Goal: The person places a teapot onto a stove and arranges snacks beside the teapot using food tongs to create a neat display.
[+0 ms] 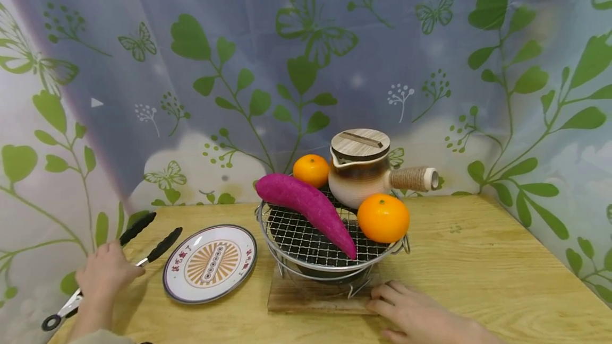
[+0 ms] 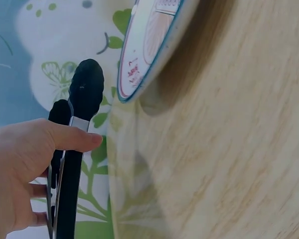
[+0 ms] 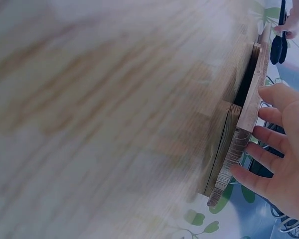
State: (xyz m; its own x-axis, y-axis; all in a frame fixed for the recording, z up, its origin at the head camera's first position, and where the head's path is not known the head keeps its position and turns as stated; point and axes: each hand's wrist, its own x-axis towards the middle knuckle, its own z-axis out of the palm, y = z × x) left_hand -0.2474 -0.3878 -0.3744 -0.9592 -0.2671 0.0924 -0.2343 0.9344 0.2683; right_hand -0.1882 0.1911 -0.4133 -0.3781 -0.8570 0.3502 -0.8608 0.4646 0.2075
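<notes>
At the left of the head view my left hand [image 1: 106, 269] grips metal tongs [image 2: 70, 194] with black scalloped tips, thumb across one arm and fingers round the other. The tips stand apart with nothing between them. My right hand [image 1: 411, 312] has its fingers spread at the right end of a wooden board [image 1: 317, 299], fingertips right at its edge. On that board stands a round grill [image 1: 287, 232] with a wire mesh. A purple sweet potato [image 1: 306, 203] lies across the mesh, with an orange [image 1: 382, 218] at the right and another orange [image 1: 311, 171] behind.
A teapot [image 1: 354, 179] with a wooden lid and a rope-wrapped handle sits at the grill's back right. Between the tongs and the grill lies a white plate [image 1: 239, 238] with a dark rim. A leaf-patterned cloth [image 1: 229, 41] hangs behind the wooden table [image 1: 468, 259].
</notes>
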